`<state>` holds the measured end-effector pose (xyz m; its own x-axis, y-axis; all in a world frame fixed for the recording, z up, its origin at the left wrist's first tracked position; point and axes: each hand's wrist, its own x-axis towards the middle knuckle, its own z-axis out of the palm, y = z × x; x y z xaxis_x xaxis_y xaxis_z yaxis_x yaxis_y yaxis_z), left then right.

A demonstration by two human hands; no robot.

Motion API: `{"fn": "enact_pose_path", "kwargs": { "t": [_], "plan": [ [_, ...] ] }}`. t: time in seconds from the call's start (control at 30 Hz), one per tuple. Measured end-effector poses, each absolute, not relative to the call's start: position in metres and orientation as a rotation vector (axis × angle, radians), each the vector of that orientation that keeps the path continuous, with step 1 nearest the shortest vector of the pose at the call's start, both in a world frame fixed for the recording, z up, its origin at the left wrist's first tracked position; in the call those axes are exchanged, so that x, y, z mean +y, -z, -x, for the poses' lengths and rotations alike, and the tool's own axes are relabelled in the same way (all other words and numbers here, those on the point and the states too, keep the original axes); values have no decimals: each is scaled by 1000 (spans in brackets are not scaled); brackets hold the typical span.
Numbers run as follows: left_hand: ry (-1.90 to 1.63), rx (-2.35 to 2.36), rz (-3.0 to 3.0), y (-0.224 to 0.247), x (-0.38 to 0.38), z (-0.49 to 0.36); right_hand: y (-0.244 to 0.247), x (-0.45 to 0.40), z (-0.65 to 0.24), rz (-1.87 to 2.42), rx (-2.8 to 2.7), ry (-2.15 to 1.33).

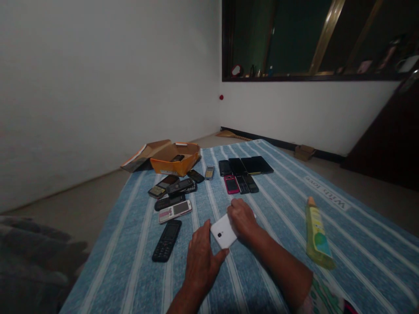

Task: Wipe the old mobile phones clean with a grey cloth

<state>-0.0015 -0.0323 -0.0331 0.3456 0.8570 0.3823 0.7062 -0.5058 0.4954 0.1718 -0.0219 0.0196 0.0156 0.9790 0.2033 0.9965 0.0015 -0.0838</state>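
A white smartphone (224, 233) lies back side up over the striped cloth, its small dark camera facing me. My left hand (202, 257) grips its near left end, thumb along the near edge and fingers at the far edge. Curled over the phone's right part is my right hand (241, 218), its fingers bent and pressed against it; what lies under them is hidden. Left of my hands rests a black keypad phone (166, 240). Beyond it are a white and pink keypad phone (175, 211) and several dark phones (169, 202) in a loose pile.
An open orange cardboard box (176, 166) with a dark phone inside stands at the far left. A small silver phone (209, 172) lies nearby. Dark tablets (257, 165), a pink phone (231, 184) and other phones form rows behind my hands. A bottle of yellow-green liquid (317, 237) lies right.
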Motion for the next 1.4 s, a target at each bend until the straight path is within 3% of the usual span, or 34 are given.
{"fn": "enact_pose_path", "kwargs": {
  "t": [0.27,0.6,0.93,1.4],
  "plan": [
    [-812,1424,-2329,24,-35,-1,-9,-48,-207,2231,-1914,165],
    [-884,1344,-2335,29,-33,0,-9,-84,-146,1892,-2162,21],
    [-751,1401,-2326,9,-38,-6,-6,-57,-221,2157,-1781,-35],
    [-797,1327,-2369,12,-34,-13,-13,-1,-249,2068,-1666,-325]
  ]
}}
